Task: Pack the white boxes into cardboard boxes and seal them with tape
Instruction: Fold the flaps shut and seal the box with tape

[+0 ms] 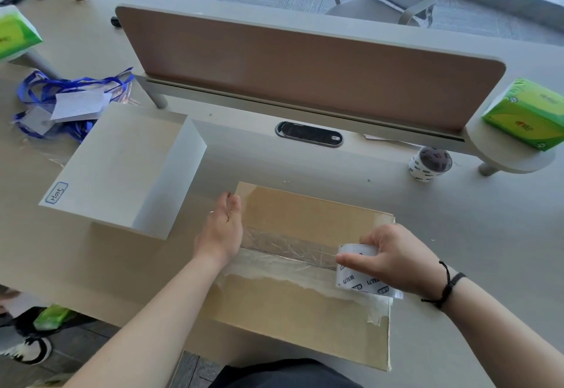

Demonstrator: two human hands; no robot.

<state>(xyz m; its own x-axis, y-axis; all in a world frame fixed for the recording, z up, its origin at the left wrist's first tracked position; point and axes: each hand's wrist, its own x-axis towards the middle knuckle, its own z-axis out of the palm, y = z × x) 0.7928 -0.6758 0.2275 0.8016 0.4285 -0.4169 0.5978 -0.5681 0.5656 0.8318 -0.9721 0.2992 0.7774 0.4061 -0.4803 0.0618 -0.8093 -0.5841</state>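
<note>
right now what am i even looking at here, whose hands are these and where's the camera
There is no machine here: these are a person's two bare hands, filmed by one wide-angle camera worn on their head, looking forward and down at a pale grey desk.

In front of the person lies a closed brown cardboard box, with clear tape running along its middle seam. The left hand rests open and flat against the box's left edge. The right hand grips a white printed roll of clear tape with curled fingers, at the right end of the seam.

To the left stands a plain white box bearing a small handwritten label. A second tape roll sits farther right, near a green tissue pack.
</note>
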